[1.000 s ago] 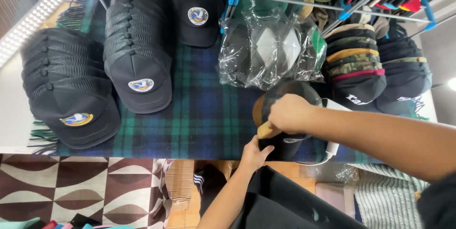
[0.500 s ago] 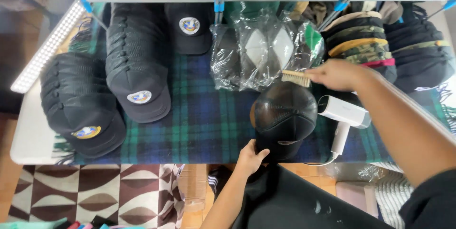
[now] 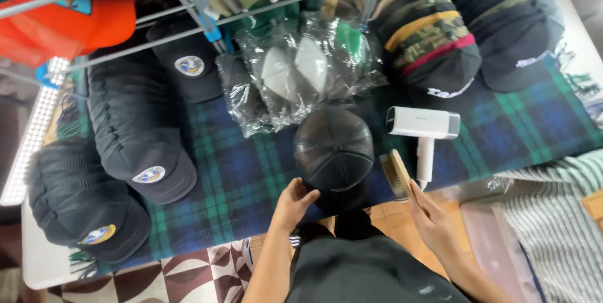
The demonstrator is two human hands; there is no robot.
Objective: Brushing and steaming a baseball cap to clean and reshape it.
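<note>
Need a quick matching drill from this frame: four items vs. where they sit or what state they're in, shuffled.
Items:
1. black cap
2. wooden brush
3. white hair dryer
4. orange cap

Places/states:
A. up on the rack, top left
B. under the left hand, on the plaid cloth
C. lying right of the black cap, untouched
D. at the right hand fingertips

Pairs: 1-B, 2-D, 3-C, 4-A

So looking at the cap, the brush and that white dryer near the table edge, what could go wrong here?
The wooden brush and the white hair dryer lie close to the near edge of the plaid cloth; a nudge from the right hand might knock either one off. The black cap sits near that edge too, steadied only by the left hand, so it could slide off.
</note>
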